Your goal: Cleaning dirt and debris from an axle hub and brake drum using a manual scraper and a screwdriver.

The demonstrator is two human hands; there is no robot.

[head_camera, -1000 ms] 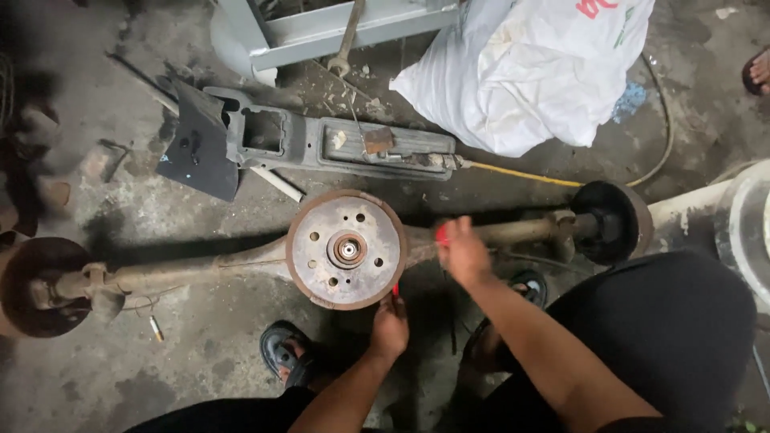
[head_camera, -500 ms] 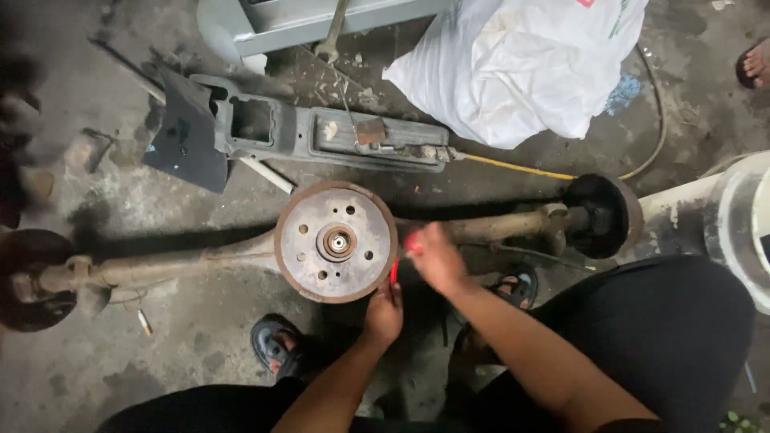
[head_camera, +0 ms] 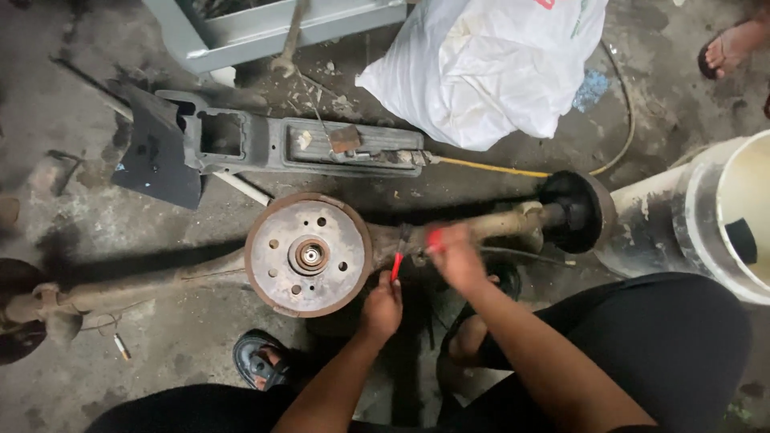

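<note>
2 hands are working just right of the rusty brake drum [head_camera: 308, 254], on the axle beam [head_camera: 489, 226] lying across the concrete floor [head_camera: 96, 104].

Left hand [head_camera: 382, 306] is closed around a red-handled tool [head_camera: 396, 265]; the handle sticks up out of the fist toward the beam, tip hidden behind it. Tool type: cannot tell.

Right hand [head_camera: 455, 255] is motion-blurred, sitting on the beam just beside the drum. Something small and red [head_camera: 435, 237] shows at its fingertips; the fingers look curled around it, but the blur leaves the grip unclear.

Drum faces up at the camera, hub [head_camera: 310, 256] at centre, ring of bolt holes around it. Beam runs on right to a black hub end [head_camera: 574, 210] and left to another rusty end [head_camera: 24, 309] at the frame edge.

Around it:
- grey cast metal housing [head_camera: 305, 144] behind the drum, lying flat, black plate [head_camera: 156, 156] at its left end
- white sack [head_camera: 481, 68] upper right, yellow cable [head_camera: 489, 168] running under it
- white bucket [head_camera: 742, 212] at right edge
- sandalled foot [head_camera: 261, 361] below the drum
- another person's foot [head_camera: 734, 44] top right, well apart
</note>
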